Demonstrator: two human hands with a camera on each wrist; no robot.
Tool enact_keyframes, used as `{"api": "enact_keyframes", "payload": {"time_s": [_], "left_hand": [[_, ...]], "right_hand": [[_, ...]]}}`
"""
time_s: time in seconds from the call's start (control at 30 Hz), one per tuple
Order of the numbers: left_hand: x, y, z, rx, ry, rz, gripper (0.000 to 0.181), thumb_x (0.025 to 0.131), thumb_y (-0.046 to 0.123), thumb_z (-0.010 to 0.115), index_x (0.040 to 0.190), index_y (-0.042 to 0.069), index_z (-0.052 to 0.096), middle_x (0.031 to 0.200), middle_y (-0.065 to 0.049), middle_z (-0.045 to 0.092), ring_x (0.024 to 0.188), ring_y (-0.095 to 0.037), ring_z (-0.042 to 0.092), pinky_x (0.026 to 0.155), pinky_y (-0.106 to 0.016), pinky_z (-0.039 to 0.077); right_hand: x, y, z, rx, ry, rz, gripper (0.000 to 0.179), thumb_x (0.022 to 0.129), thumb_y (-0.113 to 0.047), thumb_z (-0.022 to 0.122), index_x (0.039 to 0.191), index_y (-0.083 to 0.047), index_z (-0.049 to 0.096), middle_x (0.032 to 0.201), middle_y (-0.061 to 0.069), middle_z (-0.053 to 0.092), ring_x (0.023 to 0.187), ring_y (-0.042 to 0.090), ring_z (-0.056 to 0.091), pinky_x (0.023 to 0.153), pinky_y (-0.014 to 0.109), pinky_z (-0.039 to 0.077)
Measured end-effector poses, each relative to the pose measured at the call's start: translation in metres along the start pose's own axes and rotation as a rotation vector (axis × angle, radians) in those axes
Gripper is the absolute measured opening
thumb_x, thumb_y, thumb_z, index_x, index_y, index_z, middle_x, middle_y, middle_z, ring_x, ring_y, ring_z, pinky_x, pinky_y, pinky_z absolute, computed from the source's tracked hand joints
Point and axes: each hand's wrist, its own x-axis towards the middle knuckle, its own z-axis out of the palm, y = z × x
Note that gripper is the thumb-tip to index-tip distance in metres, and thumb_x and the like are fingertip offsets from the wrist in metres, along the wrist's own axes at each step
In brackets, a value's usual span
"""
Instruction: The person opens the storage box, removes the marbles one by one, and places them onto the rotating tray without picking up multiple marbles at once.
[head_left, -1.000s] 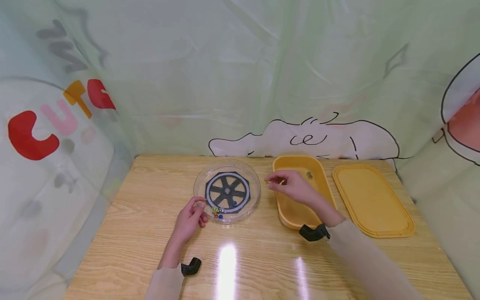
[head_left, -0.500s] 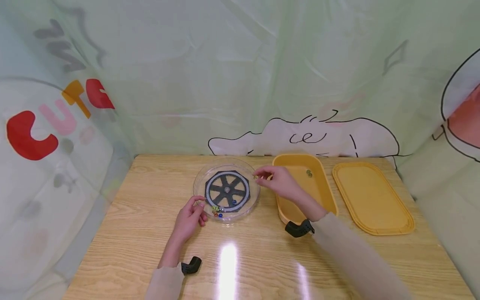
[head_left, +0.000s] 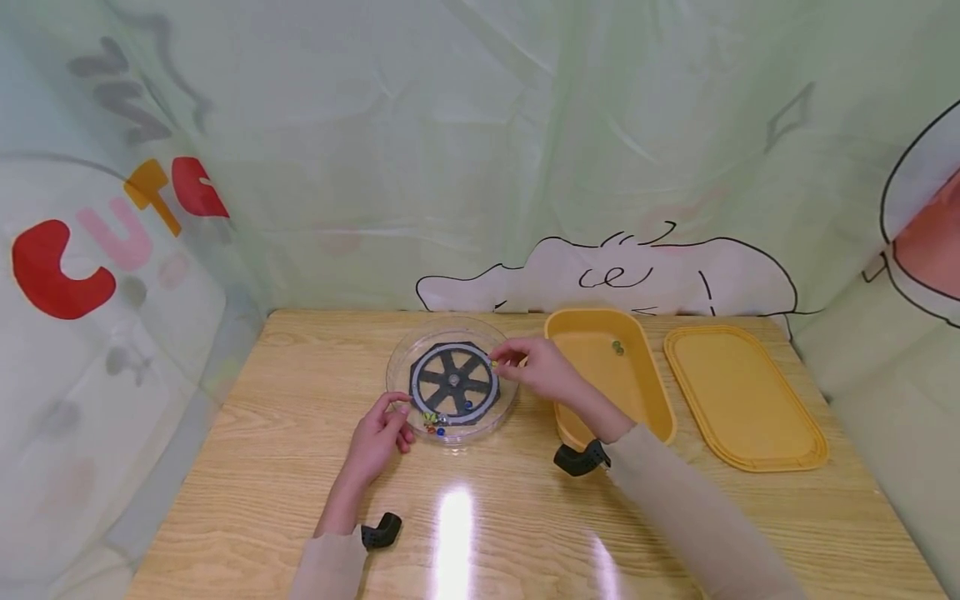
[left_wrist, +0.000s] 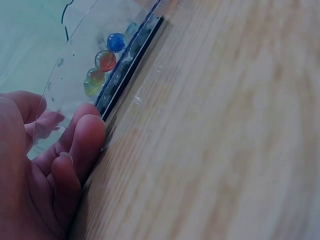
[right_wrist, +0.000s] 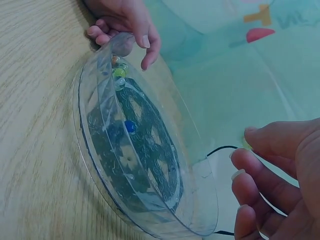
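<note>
My right hand [head_left: 542, 369] pinches a small yellow-green marble [head_left: 493, 364] between thumb and fingertip, above the right side of a round clear dish [head_left: 452, 440]. At the dish's left front, my left hand [head_left: 377, 437] holds the rim, its fingers on both sides of the clear wall. Under the dish's transparent floor shows a dark spoked wheel shape [head_left: 454, 380]. Several marbles [right_wrist: 120, 73], yellow-green, clear, orange-red and blue, cluster inside near the left hand. A lone blue marble [right_wrist: 130, 126] lies apart from them.
Right of the dish stands a yellow tub [head_left: 600, 392] with a couple of green marbles [head_left: 618, 347] in it. Its yellow lid [head_left: 746, 400] lies flat farther right. A printed curtain [head_left: 390, 167] hangs behind the wooden table [head_left: 300, 358].
My right hand has moved left with its marble, from the left edge of the yellow tub to above the dish. The left hand has stayed at the rim.
</note>
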Motion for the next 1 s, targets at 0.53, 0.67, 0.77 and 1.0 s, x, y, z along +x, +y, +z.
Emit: {"api": "enact_keyframes", "payload": {"time_s": [0.53,0.67,0.77,1.0], "left_hand": [[0.0,0.0,-0.001,0.008,0.002,0.015,0.023,0.105,0.029,0.052,0.126,0.02,0.059,0.071,-0.008,0.064,0.056,-0.024,0.061,0.058,-0.03,0.05],[-0.001,0.0,0.0,0.016,0.005,0.02,0.024,0.105,0.029,0.052,0.126,0.019,0.058,0.071,-0.008,0.064,0.056,-0.024,0.061,0.058,-0.031,0.05],[-0.001,0.0,0.001,0.017,0.008,0.008,0.023,0.105,0.028,0.051,0.125,0.021,0.059,0.071,-0.008,0.064,0.057,-0.025,0.061,0.059,-0.031,0.05],[0.0,0.001,0.002,0.017,0.017,0.0,0.022,0.105,0.029,0.052,0.125,0.023,0.059,0.072,-0.009,0.064,0.057,-0.025,0.061,0.059,-0.031,0.05]], "right_hand": [[-0.009,0.014,-0.024,0.01,0.072,0.041,0.017,0.093,-0.013,0.071,0.109,-0.005,0.072,0.098,0.004,0.069,0.09,0.023,0.059,0.076,0.033,0.049],[-0.013,0.022,-0.034,0.015,0.088,0.056,0.019,0.094,-0.013,0.07,0.111,-0.004,0.072,0.097,0.004,0.069,0.09,0.023,0.059,0.075,0.032,0.05],[-0.017,0.029,-0.042,0.017,0.103,0.078,0.02,0.094,-0.014,0.07,0.112,-0.005,0.072,0.099,0.004,0.07,0.091,0.022,0.06,0.076,0.031,0.05],[-0.025,0.046,-0.061,0.059,0.163,0.12,0.023,0.094,-0.01,0.07,0.113,0.002,0.07,0.103,0.011,0.071,0.094,0.023,0.059,0.076,0.023,0.049]]}}
